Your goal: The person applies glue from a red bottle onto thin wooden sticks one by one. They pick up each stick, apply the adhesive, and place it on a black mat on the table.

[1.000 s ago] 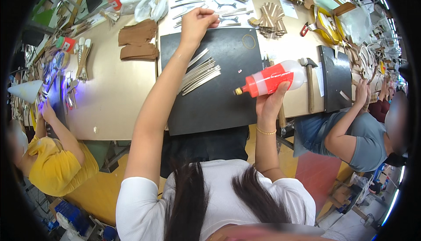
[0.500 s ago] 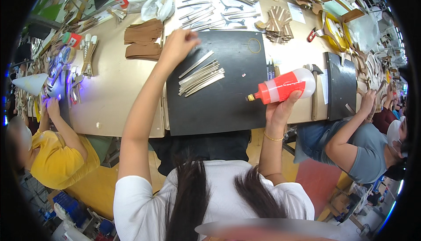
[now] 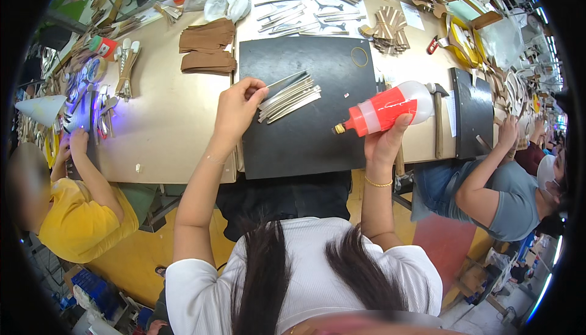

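Note:
My left hand (image 3: 237, 108) is at the left side of a black board (image 3: 305, 152). Its thumb and fingers pinch the near end of a thin pale strip (image 3: 285, 80), the outermost of a row. Several similar strips (image 3: 292, 101) lie side by side at a slant next to it on the board. My right hand (image 3: 382, 144) grips a squeeze bottle (image 3: 395, 107) with a red label and red cap. The bottle is tilted over the board's right side, its dark-tipped nozzle (image 3: 339, 129) pointing left and slightly down.
Brown strips (image 3: 207, 45) are stacked left of the board. Beyond it, more pale strips (image 3: 284, 18) lie on white paper. A rubber band (image 3: 359, 57) rests on the board. To the right lie a hammer (image 3: 438, 115) and a red cutter (image 3: 433, 45). Co-workers sit on both sides.
My left hand has come down toward me from the board's far edge and taken hold of the outermost strip. The bottle has shifted slightly left, its nozzle nearer the board's middle.

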### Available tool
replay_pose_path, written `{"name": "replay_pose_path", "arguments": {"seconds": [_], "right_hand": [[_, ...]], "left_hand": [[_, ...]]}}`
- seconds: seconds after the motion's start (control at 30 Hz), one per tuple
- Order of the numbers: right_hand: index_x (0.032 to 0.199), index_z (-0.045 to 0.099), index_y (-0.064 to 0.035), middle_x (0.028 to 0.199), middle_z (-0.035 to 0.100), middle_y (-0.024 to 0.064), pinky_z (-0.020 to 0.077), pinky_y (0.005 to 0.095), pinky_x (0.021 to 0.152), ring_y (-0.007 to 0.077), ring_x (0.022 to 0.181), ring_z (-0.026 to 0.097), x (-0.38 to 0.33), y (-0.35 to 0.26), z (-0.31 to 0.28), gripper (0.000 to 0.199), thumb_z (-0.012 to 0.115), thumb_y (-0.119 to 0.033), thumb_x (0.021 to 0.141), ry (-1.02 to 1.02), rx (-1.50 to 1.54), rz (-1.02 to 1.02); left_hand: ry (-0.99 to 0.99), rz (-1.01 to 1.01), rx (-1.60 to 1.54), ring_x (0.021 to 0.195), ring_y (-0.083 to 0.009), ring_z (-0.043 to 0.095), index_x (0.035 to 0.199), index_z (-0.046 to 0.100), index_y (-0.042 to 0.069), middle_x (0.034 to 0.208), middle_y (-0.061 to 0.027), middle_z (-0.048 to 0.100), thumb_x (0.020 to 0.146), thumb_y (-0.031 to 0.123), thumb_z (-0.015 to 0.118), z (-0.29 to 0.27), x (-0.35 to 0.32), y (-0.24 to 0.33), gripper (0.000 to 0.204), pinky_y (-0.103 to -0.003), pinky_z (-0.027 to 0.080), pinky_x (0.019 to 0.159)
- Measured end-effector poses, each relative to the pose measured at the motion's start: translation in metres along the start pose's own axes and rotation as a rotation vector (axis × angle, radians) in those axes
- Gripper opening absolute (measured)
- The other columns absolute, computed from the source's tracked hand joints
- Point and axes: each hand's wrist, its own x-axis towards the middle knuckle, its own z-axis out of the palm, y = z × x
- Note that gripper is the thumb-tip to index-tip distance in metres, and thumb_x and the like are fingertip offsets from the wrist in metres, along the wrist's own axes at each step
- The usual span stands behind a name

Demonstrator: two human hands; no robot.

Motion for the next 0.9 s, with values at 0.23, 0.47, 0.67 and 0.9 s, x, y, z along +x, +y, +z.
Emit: {"name": "replay_pose_path", "arguments": {"seconds": [0.23, 0.47, 0.67, 0.9], "right_hand": [[0.125, 0.048, -0.0048, 0.111, 0.058, 0.0058, 0.0516, 0.0363, 0.090, 0.0181, 0.102, 0.059, 0.001, 0.010, -0.022, 0.067, 0.064, -0.055, 0.084, 0.043, -0.111, -0.122], [0.115, 0.055, -0.0004, 0.104, 0.061, 0.0040, 0.0475, 0.0288, 0.084, 0.0135, 0.094, 0.057, -0.009, 0.022, -0.016, 0.055, 0.079, -0.035, 0.079, -0.049, -0.375, -0.268], [0.110, 0.059, 0.0006, 0.101, 0.064, 0.0048, 0.0486, 0.0282, 0.083, 0.0136, 0.091, 0.060, -0.014, 0.021, -0.005, 0.048, 0.083, -0.024, 0.076, -0.068, -0.353, -0.252], [0.106, 0.062, 0.0010, 0.099, 0.066, 0.0055, 0.0494, 0.0285, 0.083, 0.0136, 0.090, 0.061, -0.015, 0.027, -0.003, 0.043, 0.084, -0.019, 0.075, -0.094, -0.394, -0.235]], "left_hand": [[-0.205, -0.279, -0.447, 0.066, -0.0092, 0.062, 0.103, 0.064, -0.004, 0.077, -0.0075, 0.067, 0.088, 0.010, 0.068, 0.012, -0.054, -0.010, 0.021, -0.020, 0.048, 0.055], [-0.152, -0.355, -0.514, 0.076, -0.0155, 0.068, 0.104, 0.063, -0.006, 0.088, -0.0130, 0.070, 0.088, 0.006, 0.067, 0.011, -0.075, -0.033, 0.021, -0.023, 0.055, 0.063], [-0.143, -0.378, -0.497, 0.074, -0.0156, 0.068, 0.103, 0.063, -0.006, 0.088, -0.0132, 0.070, 0.088, 0.007, 0.066, 0.014, -0.078, -0.035, 0.020, -0.023, 0.055, 0.063], [-0.143, -0.372, -0.498, 0.075, -0.0156, 0.068, 0.103, 0.063, -0.007, 0.087, -0.0130, 0.069, 0.089, 0.007, 0.066, 0.013, -0.078, -0.037, 0.020, -0.023, 0.055, 0.063]]}}
